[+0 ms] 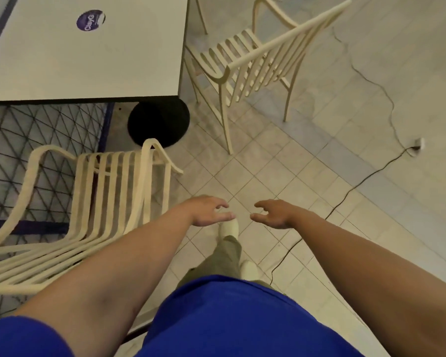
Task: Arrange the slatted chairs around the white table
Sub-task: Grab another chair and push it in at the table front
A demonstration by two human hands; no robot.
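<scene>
The white table [129, 60] fills the upper left, with a purple round sticker [90, 20] on its top. One cream slatted chair [108, 197] stands below the table's near edge, at my left. A second cream slatted chair [255, 57] stands at the table's right side, its back turned toward me. My left hand [209, 211] and my right hand [273, 213] hang in front of me over the tiled floor, fingers spread, holding nothing. Both hands are apart from the chairs; the left chair's armrest is closest to my left hand.
The table's black round base [159, 123] sits on the floor between the chairs. A black cable [358, 184] runs across the tiles to a small white plug [419, 143] at right. A dark metal grid [36, 130] lies under the left chair. My feet [229, 228] are below my hands.
</scene>
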